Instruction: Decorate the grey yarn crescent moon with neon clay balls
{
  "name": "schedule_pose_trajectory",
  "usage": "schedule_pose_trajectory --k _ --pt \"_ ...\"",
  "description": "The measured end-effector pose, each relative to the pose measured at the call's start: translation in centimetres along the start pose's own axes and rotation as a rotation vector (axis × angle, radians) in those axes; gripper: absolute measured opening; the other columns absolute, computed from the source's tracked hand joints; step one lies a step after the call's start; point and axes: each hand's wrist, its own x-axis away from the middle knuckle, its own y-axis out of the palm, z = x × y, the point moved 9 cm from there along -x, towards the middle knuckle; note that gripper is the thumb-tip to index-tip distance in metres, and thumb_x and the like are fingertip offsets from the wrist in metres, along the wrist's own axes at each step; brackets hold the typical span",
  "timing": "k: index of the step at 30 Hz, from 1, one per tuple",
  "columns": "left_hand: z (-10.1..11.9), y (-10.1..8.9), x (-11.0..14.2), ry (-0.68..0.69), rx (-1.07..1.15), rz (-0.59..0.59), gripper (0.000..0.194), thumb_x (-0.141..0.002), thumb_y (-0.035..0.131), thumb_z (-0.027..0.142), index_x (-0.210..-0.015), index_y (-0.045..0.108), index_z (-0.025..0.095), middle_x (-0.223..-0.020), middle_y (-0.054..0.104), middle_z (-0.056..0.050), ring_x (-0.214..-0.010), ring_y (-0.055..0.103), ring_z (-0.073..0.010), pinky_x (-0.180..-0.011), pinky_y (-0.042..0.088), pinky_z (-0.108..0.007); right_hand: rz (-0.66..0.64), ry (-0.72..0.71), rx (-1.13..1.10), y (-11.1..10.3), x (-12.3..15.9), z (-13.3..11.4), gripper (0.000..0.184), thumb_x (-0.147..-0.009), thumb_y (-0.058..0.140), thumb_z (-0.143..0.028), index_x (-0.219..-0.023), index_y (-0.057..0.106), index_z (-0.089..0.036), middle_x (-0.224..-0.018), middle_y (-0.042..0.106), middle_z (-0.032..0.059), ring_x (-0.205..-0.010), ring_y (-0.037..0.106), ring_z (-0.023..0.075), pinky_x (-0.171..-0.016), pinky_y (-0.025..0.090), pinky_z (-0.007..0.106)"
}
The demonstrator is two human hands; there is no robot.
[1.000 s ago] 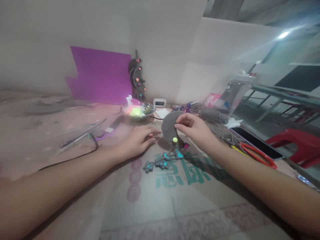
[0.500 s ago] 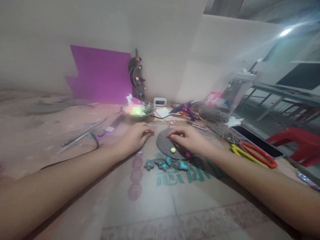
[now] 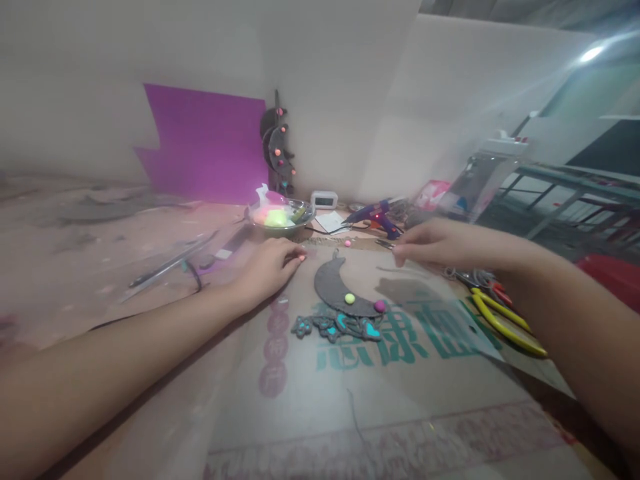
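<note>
My left hand (image 3: 273, 270) rests on the cardboard sheet (image 3: 300, 407), fingertips closed on a small orange pom-pom (image 3: 302, 257). My right hand (image 3: 435, 243) is raised over the sheet's far right side. Its fingertips are pressed together near a slim pointed tool (image 3: 384, 244); whether they hold it cannot be made out. Between the hands lies a grey crescent moon (image 3: 326, 283) with a yellow pom-pom (image 3: 349, 299) and a magenta pom-pom (image 3: 380, 306) on it. Grey pieces with turquoise centres (image 3: 330, 328) sit along its lower edge.
Behind are a metal bowl (image 3: 280, 230) of coloured pieces, a small clock (image 3: 324, 199) and a glue gun (image 3: 375, 215). A pink pom-pom (image 3: 347, 243) lies near the sheet's far edge. Yellow-handled pliers (image 3: 505, 327) are at right. A purple board (image 3: 210, 147) leans on the wall.
My right hand has moved away from the crescent, up and to the right, uncovering the moon's inner curve. My left hand has stayed nearly in place. The view has shifted slightly.
</note>
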Motion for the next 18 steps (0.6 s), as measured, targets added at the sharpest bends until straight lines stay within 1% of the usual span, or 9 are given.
schedule_pose_trajectory --k 2,3,4,6,8,10,13,15,18 --pt "0.0 -0.4 0.1 -0.032 0.044 0.019 0.028 -0.093 0.051 0.033 -0.104 0.070 0.017 -0.106 0.072 -0.008 -0.101 0.063 -0.0251 -0.090 0.049 -0.038 0.050 0.013 -0.055 -1.6 0.1 1.5 0.043 -0.089 0.050 -0.057 -0.080 0.069 -0.020 -0.052 0.053 -0.0024 -0.049 0.044 0.0120 -0.049 0.032 0.027" --pt "0.0 -0.5 0.2 -0.054 0.082 0.027 0.028 -0.093 0.052 0.035 -0.105 0.070 0.017 -0.106 0.072 -0.008 -0.100 0.064 -0.0246 -0.088 0.049 -0.037 0.120 0.048 -0.053 -2.6 0.0 2.4 0.042 -0.090 0.049 -0.055 -0.079 0.068 -0.019 -0.054 0.054 -0.0017 -0.049 0.044 0.0120 -0.050 0.032 0.027" --pt "0.1 -0.6 0.3 -0.075 0.129 0.031 0.028 -0.093 0.053 0.037 -0.105 0.069 0.017 -0.106 0.072 -0.008 -0.100 0.065 -0.0241 -0.087 0.049 -0.036 0.218 0.097 -0.022 -3.6 0.0 3.4 0.037 -0.091 0.051 -0.050 -0.080 0.068 -0.018 -0.058 0.057 -0.0002 -0.052 0.047 0.0127 -0.053 0.034 0.027" --pt "0.6 -0.3 0.6 -0.099 0.236 0.013 0.029 -0.092 0.054 0.040 -0.105 0.069 0.019 -0.106 0.072 -0.006 -0.096 0.066 -0.0227 -0.083 0.050 -0.033 0.423 0.195 0.082 -5.2 -0.1 5.1 0.025 -0.089 0.056 -0.038 -0.087 0.070 -0.017 -0.074 0.069 0.0049 -0.064 0.058 0.0163 -0.062 0.040 0.029" --pt "1.4 0.2 1.0 -0.087 0.333 -0.026 0.028 -0.092 0.056 0.043 -0.103 0.069 0.020 -0.103 0.073 -0.004 -0.093 0.068 -0.0211 -0.081 0.051 -0.031 0.531 0.222 0.143 -5.5 -0.6 5.9 0.024 -0.087 0.059 -0.031 -0.101 0.072 -0.017 -0.096 0.074 0.0089 -0.083 0.066 0.0212 -0.074 0.046 0.030" --pt "2.3 0.7 1.2 -0.058 0.385 -0.062 0.028 -0.092 0.057 0.044 -0.101 0.070 0.021 -0.101 0.074 -0.003 -0.092 0.068 -0.0200 -0.082 0.051 -0.030 0.544 0.189 0.115 -4.7 -1.9 6.3 0.033 -0.088 0.058 -0.032 -0.114 0.070 -0.016 -0.111 0.073 0.0110 -0.096 0.067 0.0237 -0.084 0.048 0.032" --pt "2.9 1.4 1.4 -0.035 0.398 -0.101 0.029 -0.092 0.057 0.046 -0.102 0.071 0.022 -0.101 0.075 -0.002 -0.093 0.068 -0.0197 -0.082 0.050 -0.030 0.577 0.159 0.082 -4.0 -4.2 7.2 0.042 -0.090 0.056 -0.033 -0.126 0.064 -0.013 -0.124 0.069 0.0141 -0.107 0.066 0.0267 -0.095 0.048 0.037" --pt "2.9 1.7 1.4 -0.038 0.413 -0.123 0.030 -0.093 0.056 0.046 -0.103 0.071 0.022 -0.101 0.075 -0.002 -0.091 0.068 -0.0193 -0.080 0.050 -0.030 0.581 0.148 0.058 -3.7 -6.0 7.8 0.045 -0.088 0.059 -0.035 -0.126 0.064 -0.012 -0.125 0.068 0.0157 -0.109 0.066 0.0296 -0.097 0.048 0.041" --pt "2.7 1.8 1.3 -0.056 0.441 -0.143 0.030 -0.093 0.055 0.046 -0.102 0.071 0.022 -0.099 0.075 -0.001 -0.088 0.068 -0.0183 -0.079 0.050 -0.029 0.515 0.097 -0.008 -2.8 -8.7 8.3 0.044 -0.083 0.067 -0.043 -0.118 0.070 -0.015 -0.114 0.074 0.0131 -0.101 0.069 0.0306 -0.093 0.051 0.041"
